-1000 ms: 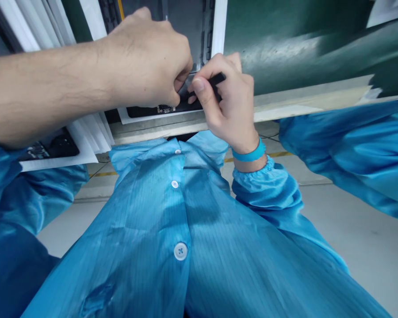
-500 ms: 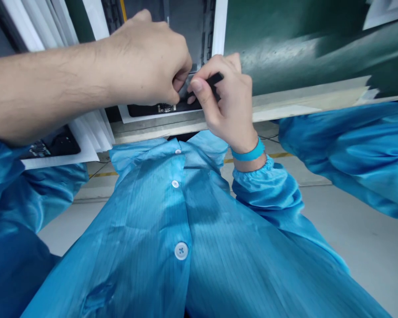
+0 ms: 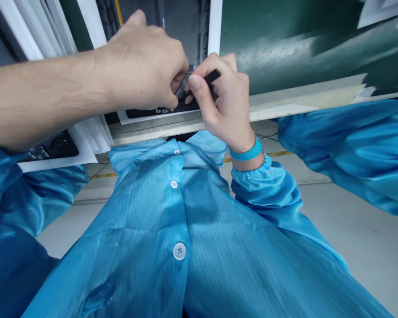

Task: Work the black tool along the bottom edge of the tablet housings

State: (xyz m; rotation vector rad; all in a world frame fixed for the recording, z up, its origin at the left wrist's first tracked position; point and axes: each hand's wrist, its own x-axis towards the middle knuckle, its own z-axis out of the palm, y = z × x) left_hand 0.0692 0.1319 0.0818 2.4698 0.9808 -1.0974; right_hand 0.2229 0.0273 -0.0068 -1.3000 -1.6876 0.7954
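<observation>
A dark flat electronic panel (image 3: 182,26) lies under both hands, with a small strip of circuit parts (image 3: 165,110) showing at its near edge. My left hand (image 3: 149,66) rests over the panel's near part, fingers curled down and pinched. Whatever sits between those fingertips is hidden by the hand. Close beside it on the right, my right hand (image 3: 223,99) pinches a slim black stick-like tool (image 3: 212,76) between thumb and fingers. The tool slants down toward the panel near the left fingertips; its tip cannot be made out.
White sheets (image 3: 89,137) stand in a row at the left, with another dark panel (image 3: 58,148) among them. Green matting (image 3: 295,39) covers the bench at right, above a pale taped edge (image 3: 305,99). Blue sleeved fabric (image 3: 348,145) shows at right.
The view has shifted slightly, so the bench things sit a little further left. Both hands keep nearly the same pose, and the black tool stays in my right hand.
</observation>
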